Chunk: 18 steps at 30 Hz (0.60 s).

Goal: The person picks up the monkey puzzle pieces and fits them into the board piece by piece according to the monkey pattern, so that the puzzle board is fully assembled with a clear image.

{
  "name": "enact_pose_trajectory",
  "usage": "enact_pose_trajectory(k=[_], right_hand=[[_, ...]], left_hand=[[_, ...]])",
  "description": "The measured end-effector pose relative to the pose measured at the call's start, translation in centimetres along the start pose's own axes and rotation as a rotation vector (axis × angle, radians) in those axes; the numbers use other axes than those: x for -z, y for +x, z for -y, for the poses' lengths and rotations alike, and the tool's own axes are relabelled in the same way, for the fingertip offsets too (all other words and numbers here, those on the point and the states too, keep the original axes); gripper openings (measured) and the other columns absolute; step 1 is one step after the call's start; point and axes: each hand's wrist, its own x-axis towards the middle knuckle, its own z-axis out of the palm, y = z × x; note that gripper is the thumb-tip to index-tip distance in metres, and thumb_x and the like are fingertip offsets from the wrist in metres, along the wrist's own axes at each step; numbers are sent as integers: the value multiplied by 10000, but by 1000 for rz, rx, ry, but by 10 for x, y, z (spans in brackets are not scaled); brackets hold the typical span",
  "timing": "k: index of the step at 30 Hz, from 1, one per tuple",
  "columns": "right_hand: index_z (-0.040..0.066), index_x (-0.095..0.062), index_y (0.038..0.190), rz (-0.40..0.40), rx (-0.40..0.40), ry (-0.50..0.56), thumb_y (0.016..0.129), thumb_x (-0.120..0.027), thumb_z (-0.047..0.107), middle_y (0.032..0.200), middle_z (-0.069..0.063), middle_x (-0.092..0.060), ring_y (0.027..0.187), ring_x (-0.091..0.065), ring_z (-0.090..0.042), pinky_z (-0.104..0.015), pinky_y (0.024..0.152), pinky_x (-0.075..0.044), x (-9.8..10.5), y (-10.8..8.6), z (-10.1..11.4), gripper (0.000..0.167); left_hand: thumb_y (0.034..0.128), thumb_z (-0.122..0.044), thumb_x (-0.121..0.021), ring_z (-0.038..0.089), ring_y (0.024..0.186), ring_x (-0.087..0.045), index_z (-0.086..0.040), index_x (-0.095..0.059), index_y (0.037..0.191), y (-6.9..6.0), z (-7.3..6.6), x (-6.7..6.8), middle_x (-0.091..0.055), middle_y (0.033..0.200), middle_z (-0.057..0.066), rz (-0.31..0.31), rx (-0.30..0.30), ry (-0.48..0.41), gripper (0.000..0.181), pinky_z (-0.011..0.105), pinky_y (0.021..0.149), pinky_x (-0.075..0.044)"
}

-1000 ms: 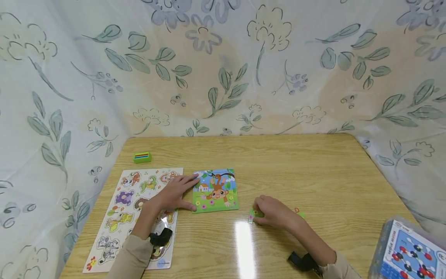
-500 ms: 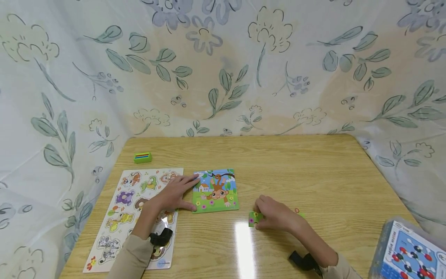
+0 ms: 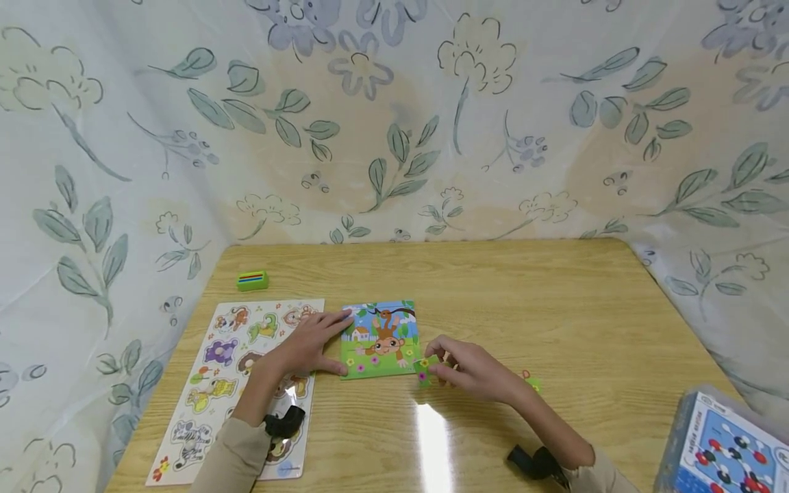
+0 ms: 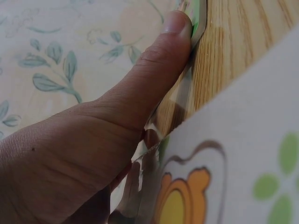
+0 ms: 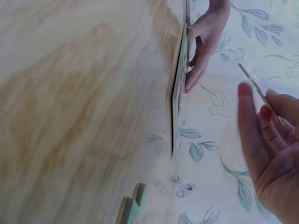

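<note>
My right hand [image 3: 471, 370] pinches a small green jigsaw piece [image 3: 422, 374] with pink and yellow flowers, close to the lower right corner of a square monkey puzzle [image 3: 377, 342]. In the right wrist view the jigsaw piece [image 5: 254, 84] appears edge-on between thumb and fingers, raised off the table. My left hand [image 3: 308, 346] rests at the puzzle's left edge with fingers and thumb spread, the thumb at the lower left corner. The left wrist view shows that thumb [image 4: 159, 60] touching the puzzle's edge.
A white animal peg board [image 3: 209, 363] lies under my left forearm. Behind it stands a green block with coloured stripes [image 3: 252, 281]. Loose green pieces [image 3: 533, 382] lie beside my right forearm. A molecule-pictured box [image 3: 727, 445] stands at the right edge.
My right hand has moved left and slightly up with the jigsaw piece, from the bare table to near the puzzle's corner. The piece has turned. My left hand stays in place.
</note>
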Motion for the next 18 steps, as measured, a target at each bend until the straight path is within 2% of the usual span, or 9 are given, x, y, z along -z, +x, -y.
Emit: enact_pose_trajectory(k=[5,8,11,13,16,18], right_hand=[[59,-530,1226,-3,-4,144,1029,-489,187,1014,-192,-568,663,-661,-295,-344,579,-573,-3,7,-2,239],[39,-522,1303,-32,54,116,1023,-492,139,929,-193,-620,653,-621,-272,-300,573,-543,-3,15,-5,298],[52,-492,1390,-42,98,63,1026,-482,126,823,-164,-629,618,-544,-187,-230,559,-474,-5,25,-5,372],[72,-465,1423,-42,101,44,1030,-479,149,794,-142,-618,616,-517,-151,-210,556,-443,-8,34,-5,401],[63,-461,1392,-46,79,36,1031,-485,184,806,-122,-623,638,-533,-174,-212,574,-446,-15,50,-4,382],[48,-473,1324,-49,64,32,1028,-490,186,868,-107,-644,716,-600,-224,-211,619,-486,-21,62,-4,327]], left_hand=[[750,-612,-727,343,1401,-356,-139,-335,1526,-1,0,-3,-303,1593,69,-27,-28,6,990,631,1093,-282],[753,-611,-726,346,1403,-352,-141,-333,1527,-1,0,-5,-299,1595,70,-29,-32,-1,988,640,1095,-271],[757,-622,-714,344,1411,-342,-148,-321,1532,-2,-1,-7,-287,1600,64,-24,-29,2,989,642,1100,-262],[757,-624,-714,347,1408,-348,-144,-330,1528,-3,-1,-8,-296,1596,68,-29,-31,5,986,646,1094,-269],[754,-614,-722,357,1397,-358,-135,-343,1522,-5,-3,-9,-307,1590,75,-40,-31,7,981,651,1082,-276],[752,-604,-730,362,1391,-365,-130,-351,1518,-6,-4,-9,-313,1587,79,-44,-30,8,978,652,1076,-282]])
